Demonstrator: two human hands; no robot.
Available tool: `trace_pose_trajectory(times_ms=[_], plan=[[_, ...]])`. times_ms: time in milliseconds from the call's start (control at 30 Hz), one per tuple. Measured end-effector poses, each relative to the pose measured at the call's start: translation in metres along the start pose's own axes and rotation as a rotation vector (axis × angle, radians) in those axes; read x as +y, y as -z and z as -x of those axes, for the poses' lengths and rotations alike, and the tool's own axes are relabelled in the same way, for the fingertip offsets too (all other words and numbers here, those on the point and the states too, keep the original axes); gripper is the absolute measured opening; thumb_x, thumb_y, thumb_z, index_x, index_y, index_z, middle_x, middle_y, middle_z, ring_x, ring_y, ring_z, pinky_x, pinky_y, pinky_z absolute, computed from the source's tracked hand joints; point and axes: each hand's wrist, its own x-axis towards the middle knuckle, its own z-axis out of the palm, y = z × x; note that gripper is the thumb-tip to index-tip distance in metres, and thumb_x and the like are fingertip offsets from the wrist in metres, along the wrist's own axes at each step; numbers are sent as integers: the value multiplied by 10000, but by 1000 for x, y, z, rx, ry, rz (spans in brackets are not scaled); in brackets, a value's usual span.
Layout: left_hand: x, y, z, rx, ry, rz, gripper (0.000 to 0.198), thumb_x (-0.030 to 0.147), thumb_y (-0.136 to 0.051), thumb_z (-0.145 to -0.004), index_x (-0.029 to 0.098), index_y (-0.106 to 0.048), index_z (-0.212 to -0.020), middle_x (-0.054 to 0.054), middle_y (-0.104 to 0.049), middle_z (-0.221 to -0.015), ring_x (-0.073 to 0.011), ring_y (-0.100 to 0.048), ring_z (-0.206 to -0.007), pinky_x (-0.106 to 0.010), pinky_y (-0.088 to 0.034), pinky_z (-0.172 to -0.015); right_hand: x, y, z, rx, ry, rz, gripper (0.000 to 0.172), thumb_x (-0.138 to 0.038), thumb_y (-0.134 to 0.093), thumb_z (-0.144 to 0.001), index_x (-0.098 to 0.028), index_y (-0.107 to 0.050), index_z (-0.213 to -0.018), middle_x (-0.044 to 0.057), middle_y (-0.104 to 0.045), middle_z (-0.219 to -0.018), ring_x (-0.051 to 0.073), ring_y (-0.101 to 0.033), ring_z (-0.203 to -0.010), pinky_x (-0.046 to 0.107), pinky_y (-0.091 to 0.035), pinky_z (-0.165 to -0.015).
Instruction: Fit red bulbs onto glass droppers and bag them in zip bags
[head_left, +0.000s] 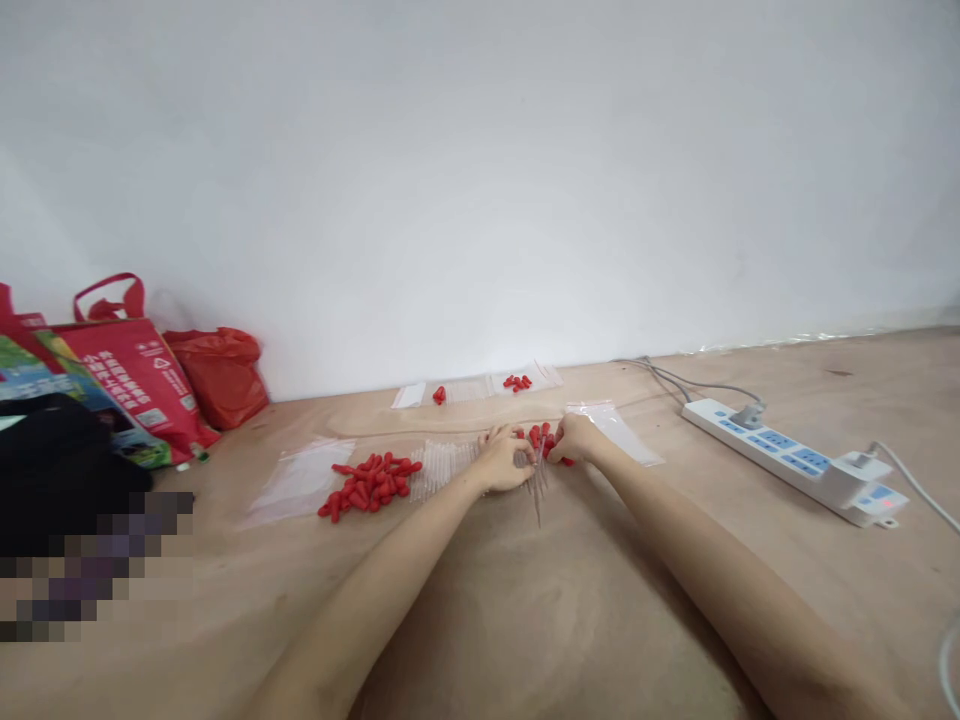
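Note:
My left hand [506,462] is curled around several thin clear droppers [538,490], their pointed tips toward me and red bulbs at the far end. Close on its right, my right hand [576,438] has its fingers bent down and closed at the red rubber bulbs [535,435]; the fingertips are partly hidden. Left of my left hand lies a row of clear thin tubes [442,468]. Beside that row is a pile of loose red rubber bulbs [369,485].
Clear zip bags lie left [300,482] and right [619,435]; further bags [469,388] with red bulbs and tubes lie by the wall. A white power strip [795,455] with cords is at right. Red bags [139,375] and black cloth [64,475] sit at left.

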Motion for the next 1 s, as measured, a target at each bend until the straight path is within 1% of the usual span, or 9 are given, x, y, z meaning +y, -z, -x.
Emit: trace_pose_trajectory(times_ms=[100, 200, 300, 500, 633, 700, 800, 900, 1000], plan=[[9, -4, 20, 81, 24, -3, 114, 237, -553, -682, 248, -598, -786, 3, -461, -1164, -226, -357, -1103, -370, -264, -898, 0, -1, -1, -4, 4, 8, 125, -237, -627, -483, -144, -618, -566, 37, -618, -564, 145, -574, -547, 181, -361, -419], [18, -9, 38, 165, 60, -38, 189, 378, -549, -693, 211, -567, -781, -51, -532, -986, -239, -434, -982, -376, -303, -832, 0, -1, -3, -2, 3, 18, 124, -233, -629, -479, -145, -616, -565, 43, -626, -591, 151, -582, -560, 187, -370, -432], [28, -12, 49, 104, 76, -96, 286, 471, -515, -695, 194, -563, -746, -69, -563, -838, -261, -479, -892, -396, -316, -784, -2, -1, -3, 2, -8, 35, 128, -214, -619, -477, -147, -619, -586, 60, -634, -626, 171, -590, -578, 202, -374, -427], [47, -7, 46, -66, 110, -283, 245, 298, -440, -742, 136, -624, -742, -146, -612, -848, -305, -513, -902, -419, -287, -809, -7, 8, 6, 2, -5, 71, 101, -160, -582, -475, -155, -608, -573, 73, -629, -611, 181, -584, -564, 213, -360, -408], [51, -2, 47, -99, 121, -279, 219, 288, -461, -729, 146, -621, -680, -135, -627, -783, -308, -537, -876, -418, -294, -804, -7, 25, 15, 0, 16, 91, 66, -136, -573, -474, -149, -595, -534, 71, -619, -587, 181, -573, -557, 218, -347, -412], [46, 3, 53, -104, 116, -270, 217, 290, -448, -738, 153, -607, -679, -119, -627, -761, -303, -542, -871, -416, -298, -804, -8, 35, 19, -1, 45, 95, 39, -135, -553, -505, -151, -589, -505, 62, -606, -557, 173, -564, -555, 218, -340, -423], [29, 12, 68, -94, 103, -260, 205, 257, -405, -765, 146, -577, -756, -115, -622, -813, -286, -544, -854, -412, -312, -787, -10, 39, 26, 32, 158, -16, 105, -164, -518, -586, -160, -612, -539, 30, -593, -530, 143, -547, -548, 211, -350, -466], [1, 17, 86, -30, 46, -209, 219, 189, -312, -818, 159, -529, -814, -87, -621, -840, -234, -548, -802, -389, -321, -762, -12, 21, 37, 167, 345, -235, 121, -218, -521, -647, -168, -627, -675, 11, -617, -636, 120, -542, -584, 201, -375, -529], [-26, 14, 99, 96, 1, -116, 194, 178, -314, -840, 189, -506, -817, -35, -632, -822, -177, -552, -774, -362, -290, -816, -12, -11, 53, 324, 556, -369, 106, -238, -504, -707, -159, -575, -697, 17, -608, -702, 114, -540, -641, 206, -390, -592]])
